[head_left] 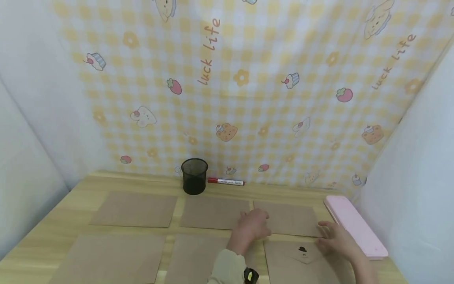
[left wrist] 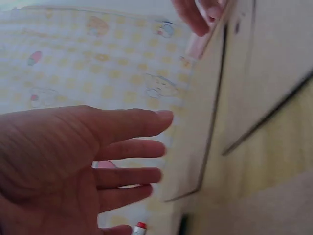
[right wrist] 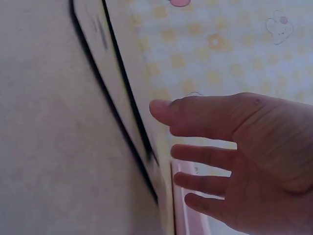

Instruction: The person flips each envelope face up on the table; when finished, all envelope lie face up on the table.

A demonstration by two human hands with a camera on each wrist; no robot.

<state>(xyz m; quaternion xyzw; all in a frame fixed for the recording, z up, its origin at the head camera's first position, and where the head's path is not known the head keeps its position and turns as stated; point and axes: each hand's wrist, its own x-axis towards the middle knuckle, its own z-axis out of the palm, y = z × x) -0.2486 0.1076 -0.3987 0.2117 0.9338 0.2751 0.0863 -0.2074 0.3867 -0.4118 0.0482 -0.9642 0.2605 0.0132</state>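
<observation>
My left hand (head_left: 252, 225) is held over the gap between the back middle brown paper piece (head_left: 213, 213) and the back right one (head_left: 289, 219), its fingers extended and holding nothing in the left wrist view. At the right ends of the right-hand pieces is my right hand (head_left: 337, 238); its fingers are spread and straight in the right wrist view, with nothing between them. Nearest to me on the right lies a brown envelope (head_left: 287, 268) with a pointed flap and a small dark hat-and-moustache print.
More flat brown pieces (head_left: 110, 256) lie in two rows on the wooden table (head_left: 42, 236). A black mesh pen cup (head_left: 194, 177) stands at the back beside a red-capped marker (head_left: 227, 182). A long pink case (head_left: 356, 227) lies at the right edge, near the white side wall.
</observation>
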